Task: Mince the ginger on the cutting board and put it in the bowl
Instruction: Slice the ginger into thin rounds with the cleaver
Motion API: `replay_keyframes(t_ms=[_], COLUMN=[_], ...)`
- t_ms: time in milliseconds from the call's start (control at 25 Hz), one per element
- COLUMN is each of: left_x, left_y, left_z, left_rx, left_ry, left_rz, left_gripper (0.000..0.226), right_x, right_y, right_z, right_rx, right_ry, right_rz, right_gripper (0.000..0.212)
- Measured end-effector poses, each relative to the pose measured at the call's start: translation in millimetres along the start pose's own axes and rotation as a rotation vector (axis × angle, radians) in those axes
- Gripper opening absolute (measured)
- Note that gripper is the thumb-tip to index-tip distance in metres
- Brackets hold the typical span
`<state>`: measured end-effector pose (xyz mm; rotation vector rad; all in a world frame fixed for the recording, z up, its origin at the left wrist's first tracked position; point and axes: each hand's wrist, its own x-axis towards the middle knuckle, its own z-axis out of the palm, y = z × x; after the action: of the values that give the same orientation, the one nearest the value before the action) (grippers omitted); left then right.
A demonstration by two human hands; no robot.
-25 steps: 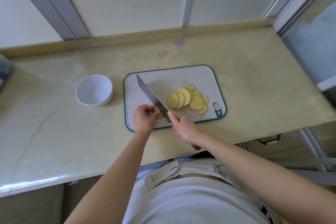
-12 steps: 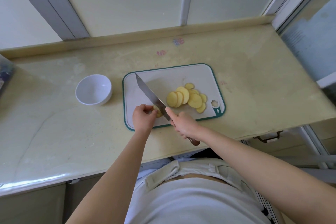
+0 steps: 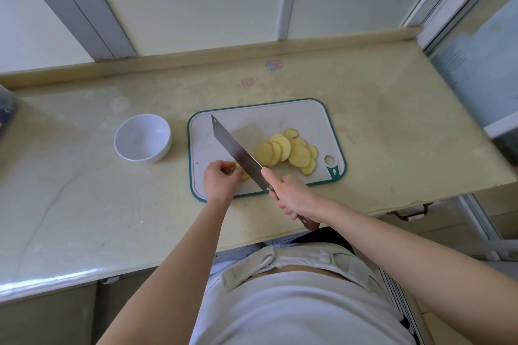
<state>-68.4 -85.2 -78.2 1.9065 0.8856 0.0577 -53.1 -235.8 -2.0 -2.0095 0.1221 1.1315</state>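
"Two hands are at work, both at the near edge of the cutting board (image 3: 308,115). Can you see how they grip?"

"Well enough. The right hand (image 3: 294,196) is clenched round the wooden handle of the cleaver (image 3: 238,151), one finger reaching up onto the steel. The blade runs slantwise from the board's near edge toward its far-left corner."

"And the left hand (image 3: 220,183)?"

"Fingers curled, pinching a small ginger stub (image 3: 243,173) down on the board's near-left part, just left of the blade. The steel is right against it; I cannot tell whether the edge is through it."

"Where is the rest of the ginger?"

"On the board's right half: the ginger slices (image 3: 288,152), pale yellow rounds overlapping in a loose heap, right of the blade and beside the hanging hole at the board's near-right corner."

"The bowl (image 3: 157,155)?"

"White, upright on the countertop (image 3: 84,190), left of the board and apart from it. All the ginger I can see lies on the board."
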Motion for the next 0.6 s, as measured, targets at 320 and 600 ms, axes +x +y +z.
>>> replay_keyframes(t_ms=[320, 600], left_x=[4.5, 5.5], left_y=[-1.5, -0.8], left_z=[0.0, 0.3], left_rx=[0.021, 0.038], left_ry=[-0.021, -0.018], left_rz=[-0.004, -0.01], left_gripper=[0.012, 0.015], right_x=[3.8, 10.4], right_y=[-7.2, -7.0], right_z=[-1.0, 5.4], right_rx=[-0.037, -0.079], right_ry=[0.0, 0.018], right_rz=[0.081, 0.118], right_gripper=[0.055, 0.05])
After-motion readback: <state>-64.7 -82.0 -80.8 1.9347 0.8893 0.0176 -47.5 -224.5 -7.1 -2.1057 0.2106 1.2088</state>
